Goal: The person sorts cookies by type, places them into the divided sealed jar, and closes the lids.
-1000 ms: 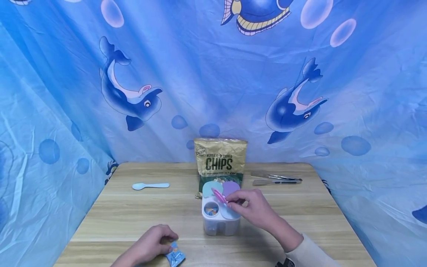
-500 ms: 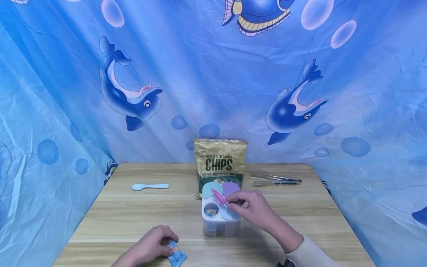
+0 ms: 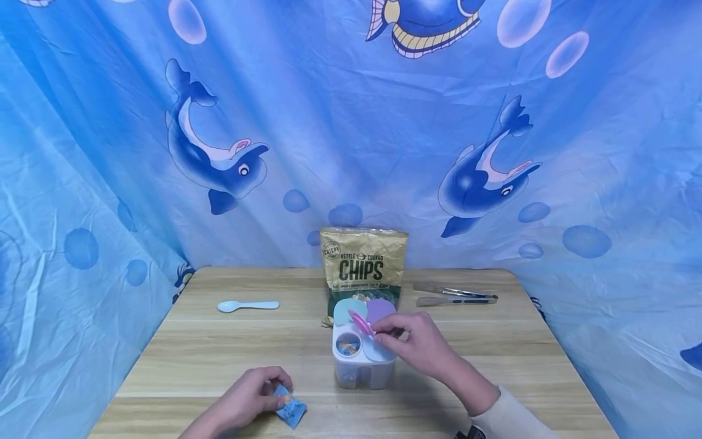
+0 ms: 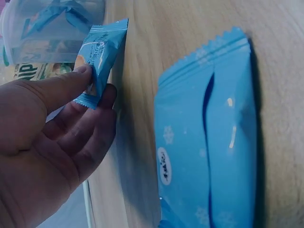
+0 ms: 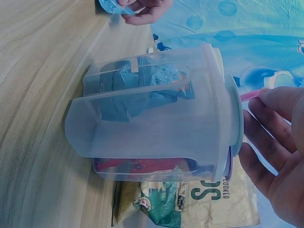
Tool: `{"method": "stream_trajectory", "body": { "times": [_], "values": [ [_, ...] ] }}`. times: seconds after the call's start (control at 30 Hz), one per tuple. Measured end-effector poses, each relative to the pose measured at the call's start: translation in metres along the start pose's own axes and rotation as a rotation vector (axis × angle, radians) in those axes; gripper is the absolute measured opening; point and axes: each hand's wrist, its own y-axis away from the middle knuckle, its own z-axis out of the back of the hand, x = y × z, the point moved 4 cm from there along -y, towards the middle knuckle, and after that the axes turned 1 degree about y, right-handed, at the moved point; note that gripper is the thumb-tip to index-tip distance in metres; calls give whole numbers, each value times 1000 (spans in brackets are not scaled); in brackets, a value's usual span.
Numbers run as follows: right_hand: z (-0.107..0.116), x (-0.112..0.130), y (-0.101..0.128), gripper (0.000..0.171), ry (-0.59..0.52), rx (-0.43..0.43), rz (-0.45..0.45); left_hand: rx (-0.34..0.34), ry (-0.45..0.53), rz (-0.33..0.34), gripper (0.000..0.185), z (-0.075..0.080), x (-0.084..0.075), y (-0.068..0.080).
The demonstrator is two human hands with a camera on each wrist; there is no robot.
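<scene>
A clear plastic container [image 3: 362, 369] [image 5: 147, 128] with several compartments stands mid-table, blue packets inside it. Its teal [image 3: 347, 311] and purple [image 3: 379, 308] flap lids stand up. My right hand [image 3: 403, 338] [image 5: 275, 142] pinches the raised pink flap lid [image 3: 361, 323] [image 5: 251, 95] on top. My left hand [image 3: 258, 396] [image 4: 57, 123] pinches a small blue snack packet [image 3: 289, 410] [image 4: 100, 57] near the table's front edge. In the left wrist view a larger blue packet [image 4: 209, 142] lies on the wood beside that hand.
A gold bag of chips [image 3: 363, 268] stands behind the container. A light blue spoon [image 3: 247, 305] lies at back left, metal tongs [image 3: 455, 295] at back right. The wooden table [image 3: 219, 353] is ringed by a blue dolphin-print cloth [image 3: 219, 158].
My left hand has shifted slightly right and turned the small blue packet, now more exposed past its fingers. My right hand stays on the pink lid.
</scene>
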Motion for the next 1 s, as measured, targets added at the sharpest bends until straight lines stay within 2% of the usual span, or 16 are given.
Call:
{"method": "stream_trajectory", "body": {
  "times": [0.13,0.27,0.47,0.67,0.8,1.0],
  "values": [
    [0,0,0,13,6,-2,3,-12,49,19,30,3,1,0],
    [1,0,-1,13,11,-7,4,-26,65,27,23,6,0,-1],
    [0,1,-2,13,7,-2,-3,-56,59,10,17,13,-11,-1],
    [1,1,-1,14,2,1,10,-149,-11,-44,17,24,-38,-3],
    [1,1,-1,14,2,-3,14,-201,-36,-55,15,33,-61,-7],
    [1,1,-2,14,-1,-3,10,-291,-34,-162,15,43,-98,-11]
  ]
}}
